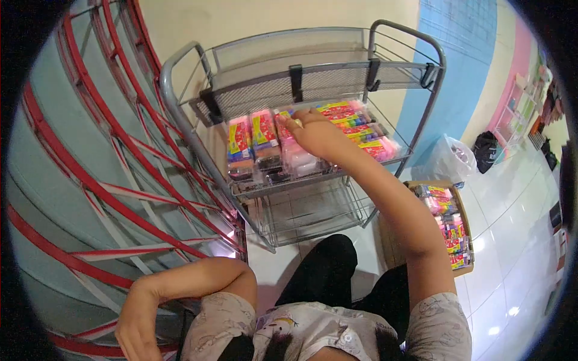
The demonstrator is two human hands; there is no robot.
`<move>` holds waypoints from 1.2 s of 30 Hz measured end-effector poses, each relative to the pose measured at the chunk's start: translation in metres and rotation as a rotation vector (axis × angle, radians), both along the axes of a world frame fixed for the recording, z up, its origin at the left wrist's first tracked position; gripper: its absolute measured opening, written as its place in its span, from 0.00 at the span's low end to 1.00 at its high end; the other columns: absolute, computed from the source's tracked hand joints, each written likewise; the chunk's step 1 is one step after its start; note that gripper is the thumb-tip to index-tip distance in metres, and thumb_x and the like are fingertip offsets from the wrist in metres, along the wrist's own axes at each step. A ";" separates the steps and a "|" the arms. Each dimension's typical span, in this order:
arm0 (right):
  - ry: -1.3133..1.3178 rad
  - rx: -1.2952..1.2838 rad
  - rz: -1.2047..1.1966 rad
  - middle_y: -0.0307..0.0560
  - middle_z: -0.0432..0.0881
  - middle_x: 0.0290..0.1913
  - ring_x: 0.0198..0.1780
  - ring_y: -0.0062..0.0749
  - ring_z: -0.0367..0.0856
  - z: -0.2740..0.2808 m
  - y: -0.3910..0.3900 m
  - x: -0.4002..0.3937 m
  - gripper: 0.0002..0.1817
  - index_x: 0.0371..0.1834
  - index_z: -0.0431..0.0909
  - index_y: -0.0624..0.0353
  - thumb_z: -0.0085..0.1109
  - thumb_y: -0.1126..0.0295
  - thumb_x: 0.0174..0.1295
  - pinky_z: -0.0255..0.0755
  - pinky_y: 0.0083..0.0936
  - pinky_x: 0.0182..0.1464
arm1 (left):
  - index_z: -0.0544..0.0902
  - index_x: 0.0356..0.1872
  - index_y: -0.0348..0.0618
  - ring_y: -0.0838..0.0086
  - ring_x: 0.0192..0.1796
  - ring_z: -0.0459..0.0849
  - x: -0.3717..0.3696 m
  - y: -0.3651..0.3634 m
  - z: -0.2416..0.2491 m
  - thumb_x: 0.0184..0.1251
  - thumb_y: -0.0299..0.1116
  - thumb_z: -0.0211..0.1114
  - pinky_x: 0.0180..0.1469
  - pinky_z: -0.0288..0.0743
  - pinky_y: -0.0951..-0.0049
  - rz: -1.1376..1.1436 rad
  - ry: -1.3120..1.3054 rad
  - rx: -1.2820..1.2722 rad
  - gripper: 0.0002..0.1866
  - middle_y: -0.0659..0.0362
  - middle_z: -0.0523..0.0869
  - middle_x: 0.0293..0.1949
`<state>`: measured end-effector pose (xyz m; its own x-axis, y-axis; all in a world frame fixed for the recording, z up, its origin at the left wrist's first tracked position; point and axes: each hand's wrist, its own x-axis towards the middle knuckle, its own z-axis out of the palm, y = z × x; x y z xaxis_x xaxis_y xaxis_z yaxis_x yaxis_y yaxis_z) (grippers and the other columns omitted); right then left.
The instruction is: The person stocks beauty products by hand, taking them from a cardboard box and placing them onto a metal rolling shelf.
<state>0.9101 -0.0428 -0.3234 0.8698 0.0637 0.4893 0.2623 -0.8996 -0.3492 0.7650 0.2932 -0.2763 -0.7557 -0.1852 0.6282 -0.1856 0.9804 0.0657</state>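
Packs (263, 129) of multicoloured goods in clear wrap lie side by side on a metal rack (337, 78), probably lined up so the labels show. The right hand (313, 135) reaches over the middle ones, fingers bent and close together, perhaps to steady them; whether they pinch any wrap cannot be told. The left hand (135, 331) is well apart, its fingertips out of view. Beside the rack, 1 cardboard box (394, 237) of similar packs sits on glossy white floor tiles (500, 265)

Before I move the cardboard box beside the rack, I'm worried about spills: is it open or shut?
Open: the colourful packs inside the cardboard box show from above, with no lid over them.
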 end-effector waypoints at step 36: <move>0.663 -0.607 -0.404 0.54 0.63 0.69 0.73 0.49 0.59 -0.189 -0.341 -0.371 0.67 0.77 0.49 0.41 0.79 0.50 0.28 0.38 0.60 0.75 | 0.81 0.54 0.43 0.60 0.60 0.80 0.034 -0.158 0.011 0.58 0.43 0.73 0.63 0.67 0.52 0.335 -0.273 0.682 0.25 0.51 0.80 0.60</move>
<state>0.5396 -0.3843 -0.5123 0.9678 -0.2199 -0.1224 -0.1868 -0.9536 0.2363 0.7989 0.1347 -0.2656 -0.7027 -0.7050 0.0962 -0.5585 0.6303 0.5393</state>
